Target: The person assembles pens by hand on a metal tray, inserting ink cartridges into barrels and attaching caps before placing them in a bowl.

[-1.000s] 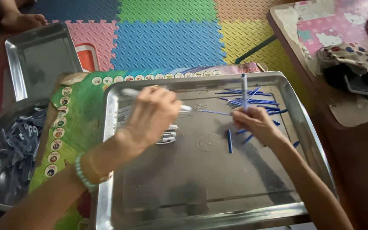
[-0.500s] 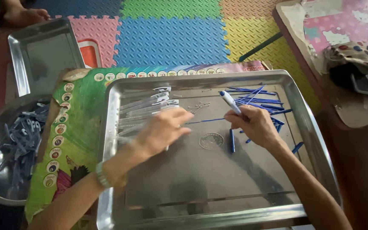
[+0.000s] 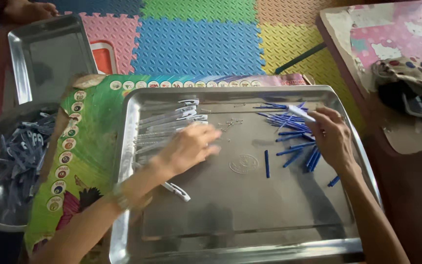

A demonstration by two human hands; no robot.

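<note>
Left hand (image 3: 186,149), blurred, grip unclear, has dropped onto clear pen barrels (image 3: 164,122) at the steel tray (image 3: 123,161)'s left edge; right hand (image 3: 330,139) pinches a white-tipped pen (image 3: 301,113) over blue refills (image 3: 289,122).

Foam puzzle-mat floor (image 3: 196,44) — pink, blue, green, yellow tiles; low table (image 3: 367,29) at right, daylit.

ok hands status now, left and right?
Left hand: motion-blurred over the clear pen barrels; grip cannot be told.
Right hand: fingers closed on a pen above the blue refills.
</note>
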